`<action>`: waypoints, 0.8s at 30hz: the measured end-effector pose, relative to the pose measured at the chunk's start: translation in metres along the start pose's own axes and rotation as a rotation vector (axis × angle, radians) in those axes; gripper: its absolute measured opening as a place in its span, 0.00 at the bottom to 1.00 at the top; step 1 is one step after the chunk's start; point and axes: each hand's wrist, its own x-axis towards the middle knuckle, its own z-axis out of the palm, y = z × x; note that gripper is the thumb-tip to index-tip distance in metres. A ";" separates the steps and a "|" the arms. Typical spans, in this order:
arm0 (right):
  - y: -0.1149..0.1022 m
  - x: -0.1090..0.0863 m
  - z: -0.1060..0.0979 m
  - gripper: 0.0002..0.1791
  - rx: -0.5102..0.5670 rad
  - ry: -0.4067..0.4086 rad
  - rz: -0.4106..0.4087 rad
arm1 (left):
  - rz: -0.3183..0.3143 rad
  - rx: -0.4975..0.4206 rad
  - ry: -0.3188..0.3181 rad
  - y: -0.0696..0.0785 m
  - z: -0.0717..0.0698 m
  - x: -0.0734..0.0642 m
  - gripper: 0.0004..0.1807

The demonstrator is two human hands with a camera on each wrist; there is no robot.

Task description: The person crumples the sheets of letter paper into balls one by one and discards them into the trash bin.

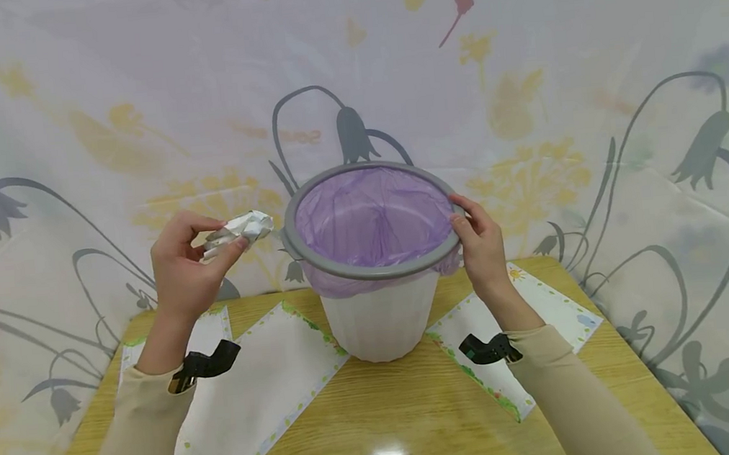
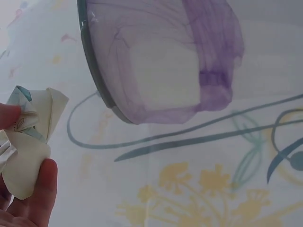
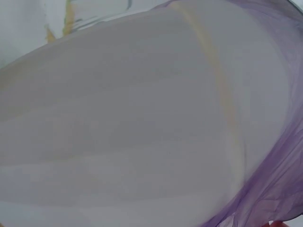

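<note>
A crumpled piece of paper [image 1: 249, 226] is pinched between the thumb and fingers of my left hand [image 1: 188, 264], just left of the bin's rim. In the left wrist view the crumpled paper [image 2: 28, 142] shows white folds with a bluish printed patch. The white trash bin [image 1: 379, 320] stands upright on the table, with a grey rim ring [image 1: 368, 274] and a purple bag [image 1: 370, 220] lining it and folded over outside. My right hand [image 1: 485, 246] grips the rim at its right side. The right wrist view shows mostly the bin's white wall [image 3: 118, 118] and the overhanging bag.
White paper sheets with decorated borders lie on the wooden table [image 1: 381, 414]: one sheet [image 1: 261, 388] at the left overlaps another, and more sheets [image 1: 553, 305] lie at the right under my forearm. A flower-patterned curtain [image 1: 196, 90] hangs close behind the bin.
</note>
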 end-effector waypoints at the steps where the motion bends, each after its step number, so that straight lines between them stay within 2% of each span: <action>1: 0.000 0.000 0.000 0.23 -0.003 -0.001 0.000 | 0.005 0.008 -0.013 0.000 0.000 0.003 0.16; 8: -0.001 -0.001 -0.002 0.23 -0.002 -0.001 0.008 | 0.029 0.051 -0.117 0.010 0.013 0.027 0.16; 12: -0.001 -0.001 -0.003 0.23 -0.002 -0.003 0.007 | 0.015 0.074 -0.190 0.017 0.022 0.041 0.16; 19: 0.001 -0.001 -0.001 0.23 0.013 0.000 -0.009 | -0.101 0.187 -0.437 0.026 0.042 0.067 0.13; 24: 0.002 -0.001 0.000 0.23 0.010 -0.004 -0.011 | -0.090 0.214 -0.596 0.028 0.058 0.082 0.17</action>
